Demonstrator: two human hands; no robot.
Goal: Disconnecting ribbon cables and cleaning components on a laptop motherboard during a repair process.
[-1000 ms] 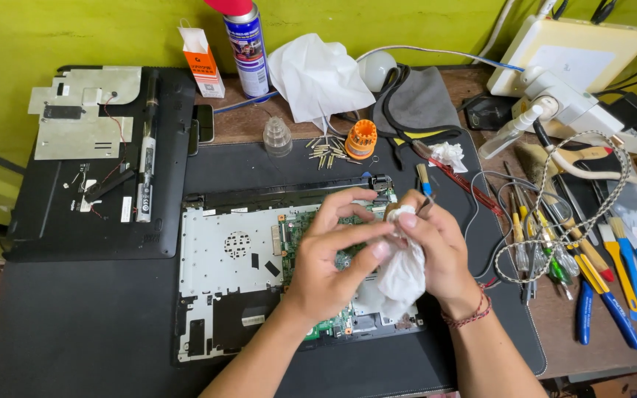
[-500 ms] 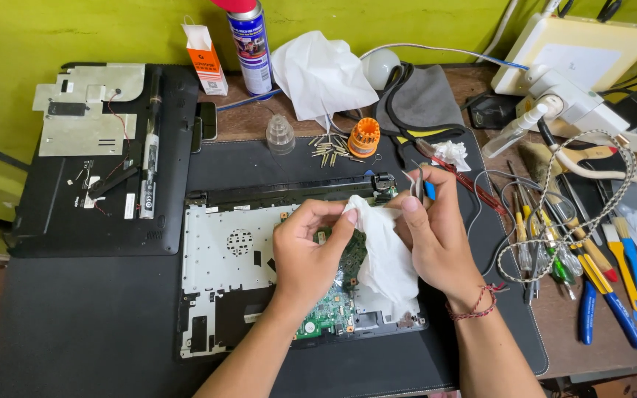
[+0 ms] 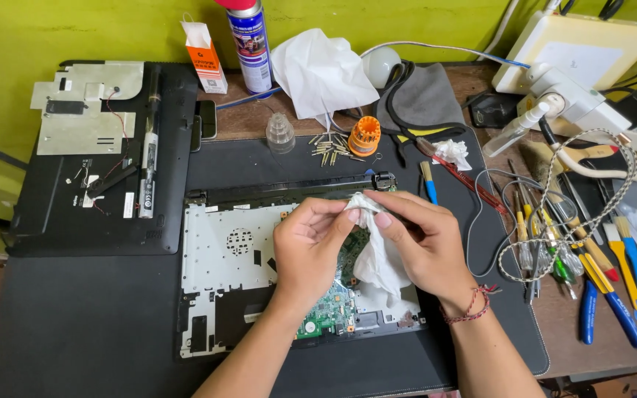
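The left hand [image 3: 311, 247] and the right hand [image 3: 418, 239] meet over the middle of the opened laptop [image 3: 230, 273], both pinching the same white tissue [image 3: 377, 254] between thumb and fingertips at its top end. The tissue hangs from that pinch — its long axis runs from the fingertips at the far side down and toward the person, the loose end draping over the green circuit board [image 3: 329, 306] and the right palm. The left hand is curled closed on the tissue's upper corner; the right hand grips it from the other side, fingers pointing left. The laptop lies flat on a black mat [image 3: 75, 332] on the surface, its silver inner plate exposed to the left of the hands. Just beyond the hands a blue-handled tool [image 3: 427, 184] lies with its handle pointing toward the person. Farther back sit an orange bit holder [image 3: 365, 136], a scatter of small bits [image 3: 329, 147], a clear cap [image 3: 280, 133], a crumpled white cloth [image 3: 322, 74] and a spray can [image 3: 251, 44]. To the right — well apart from the hands — pliers, brushes and screwdrivers [image 3: 554, 250] lie in a row. A detached black cover [image 3: 97, 158] rests at the left.
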